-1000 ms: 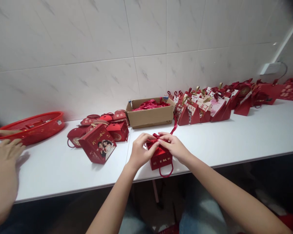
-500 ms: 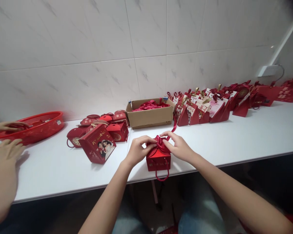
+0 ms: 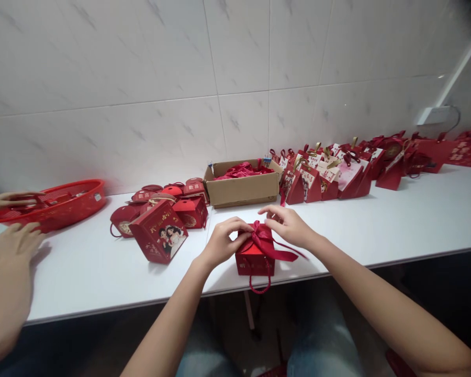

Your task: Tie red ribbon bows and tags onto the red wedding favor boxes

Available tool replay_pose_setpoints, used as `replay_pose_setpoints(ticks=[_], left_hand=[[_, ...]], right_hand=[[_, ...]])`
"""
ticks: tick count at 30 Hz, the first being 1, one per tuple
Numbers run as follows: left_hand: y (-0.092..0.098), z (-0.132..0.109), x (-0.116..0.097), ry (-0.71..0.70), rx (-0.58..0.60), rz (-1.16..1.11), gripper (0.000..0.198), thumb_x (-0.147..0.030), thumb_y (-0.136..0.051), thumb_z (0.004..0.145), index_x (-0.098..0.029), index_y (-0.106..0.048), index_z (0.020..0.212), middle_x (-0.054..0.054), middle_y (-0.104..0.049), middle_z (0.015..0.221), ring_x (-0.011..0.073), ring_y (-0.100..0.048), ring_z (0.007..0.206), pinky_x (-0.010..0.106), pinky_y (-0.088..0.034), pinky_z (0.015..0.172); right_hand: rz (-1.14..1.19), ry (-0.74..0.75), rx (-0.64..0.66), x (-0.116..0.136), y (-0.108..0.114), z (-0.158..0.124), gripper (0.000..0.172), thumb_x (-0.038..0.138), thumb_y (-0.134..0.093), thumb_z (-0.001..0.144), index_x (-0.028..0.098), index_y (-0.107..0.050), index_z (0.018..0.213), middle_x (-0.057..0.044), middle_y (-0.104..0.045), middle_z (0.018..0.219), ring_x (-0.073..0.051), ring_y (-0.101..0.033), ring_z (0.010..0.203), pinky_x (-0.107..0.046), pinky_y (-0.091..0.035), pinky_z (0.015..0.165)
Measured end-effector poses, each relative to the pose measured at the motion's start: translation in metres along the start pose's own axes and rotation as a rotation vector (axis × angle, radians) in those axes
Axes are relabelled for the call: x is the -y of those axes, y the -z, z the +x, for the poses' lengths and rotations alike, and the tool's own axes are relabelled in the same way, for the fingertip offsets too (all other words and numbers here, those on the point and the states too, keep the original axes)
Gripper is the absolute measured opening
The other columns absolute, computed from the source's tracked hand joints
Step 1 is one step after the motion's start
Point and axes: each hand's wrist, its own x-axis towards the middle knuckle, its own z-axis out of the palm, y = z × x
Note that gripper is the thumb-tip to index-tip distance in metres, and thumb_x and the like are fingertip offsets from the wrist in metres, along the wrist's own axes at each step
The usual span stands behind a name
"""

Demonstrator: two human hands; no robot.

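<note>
Left hand: You are curling your left hand [image 3: 222, 243] nearly closed, and its thumb and fingertips are pinching the left loop of the ribbon [image 3: 264, 239].
Right hand: You are holding your right hand [image 3: 288, 226] with the fingers bent down and drawn together, and they are gripping the ribbon at the top of the bow.
Gift box: The small red gift box [image 3: 255, 259] is standing upright between your hands, near the front edge of the worktop [image 3: 377, 225]. The ribbon is sitting tied on its lid.
Ribbon tail: One loose end is trailing to the right, under your right wrist.
Cord handle: A red cord loop [image 3: 259, 285] is hanging from the box over the worktop's edge.
Behind the box: An open cardboard carton [image 3: 241, 189] is sitting against the tiled wall and holding a heap of red ribbons [image 3: 241, 168].
Left of the box: A printed red box [image 3: 159, 230] is lying tilted, in front of a cluster of red boxes [image 3: 182, 201].
Right rear: A row of red triangular bags [image 3: 329, 175] is lining the wall.
Far left: Another person's hand [image 3: 13, 242] is resting flat on the worktop, just beside a red plastic basket [image 3: 63, 201].
</note>
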Motion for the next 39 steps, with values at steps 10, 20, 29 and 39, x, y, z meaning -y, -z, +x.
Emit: replay_pose_setpoints(ticks=[10, 20, 29, 39], left_hand=[[0.009, 0.003, 0.001, -0.002, 0.073, 0.118, 0.017, -0.017, -0.056, 0.082, -0.021, -0.068, 0.093, 0.006, -0.068, 0.089, 0.0148, -0.062, 0.077, 0.026, -0.049, 0.07], [0.015, 0.008, -0.001, 0.103, 0.172, 0.13, 0.014, -0.014, -0.055, 0.076, -0.019, -0.066, 0.082, 0.004, -0.064, 0.081, 0.0151, -0.059, 0.074, 0.027, -0.048, 0.071], [0.013, 0.006, 0.002, 0.192, 0.225, 0.141, 0.008, -0.026, -0.051, 0.083, -0.02, -0.056, 0.083, 0.005, -0.053, 0.092, 0.0189, -0.05, 0.09, 0.033, -0.044, 0.082], [0.011, 0.007, 0.006, 0.218, 0.188, 0.211, 0.012, -0.031, -0.048, 0.085, -0.02, -0.052, 0.083, 0.005, -0.051, 0.093, 0.0214, -0.047, 0.093, 0.036, -0.04, 0.084]], right_hand=[[0.161, 0.125, 0.263, -0.005, 0.007, 0.018, 0.02, 0.026, -0.057, 0.081, 0.018, -0.063, 0.098, -0.003, -0.065, 0.079, -0.015, -0.059, 0.071, -0.028, -0.046, 0.064], [-0.215, 0.326, 0.346, -0.002, 0.016, 0.015, 0.039, 0.009, -0.049, 0.079, 0.022, -0.065, 0.112, -0.006, -0.058, 0.084, -0.016, -0.054, 0.072, -0.029, -0.044, 0.067], [-0.23, 0.38, 0.404, -0.004, 0.013, 0.012, 0.033, 0.012, -0.046, 0.087, 0.023, -0.066, 0.111, -0.003, -0.049, 0.079, -0.013, -0.049, 0.067, -0.024, -0.041, 0.064], [-0.429, 0.353, 0.532, 0.002, 0.017, 0.009, 0.041, 0.011, -0.039, 0.089, 0.029, -0.063, 0.117, -0.002, -0.042, 0.079, -0.01, -0.038, 0.06, -0.022, -0.032, 0.055]])
